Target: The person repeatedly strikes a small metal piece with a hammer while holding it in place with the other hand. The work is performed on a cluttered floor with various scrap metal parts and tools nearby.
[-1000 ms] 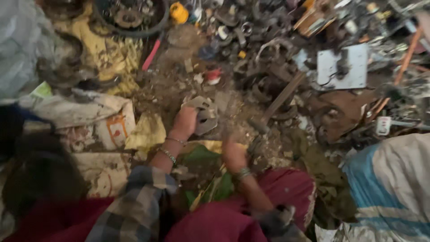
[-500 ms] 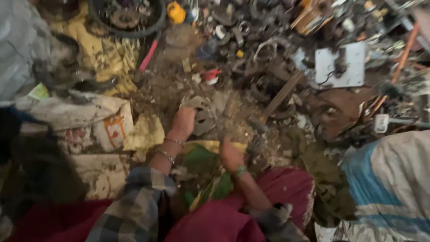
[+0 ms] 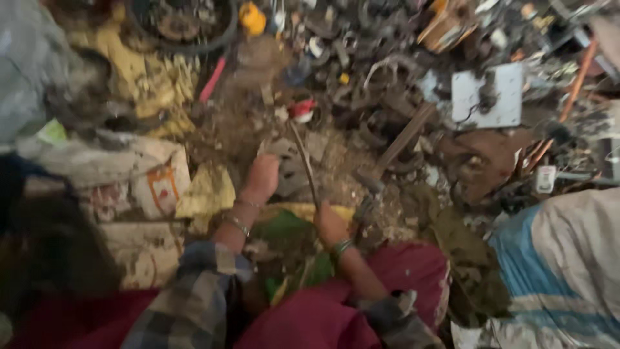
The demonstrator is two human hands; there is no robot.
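- Scrap metal litters the dirt floor (image 3: 336, 161) (picture blurred).
- Right hand (image 3: 330, 225) is clamped on a thin rod (image 3: 303, 161); the grip could slip.
- Left hand (image 3: 261, 178) rests on debris; whether it grips anything cannot be told, and sharp scrap beside it may cut.

Both hands reach forward, low.
The left hand (image 3: 261, 178) stretches further out, bangled wrist straight; the right hand (image 3: 330, 225) sits nearer, fingers curled closed, plaid sleeves pushed back.
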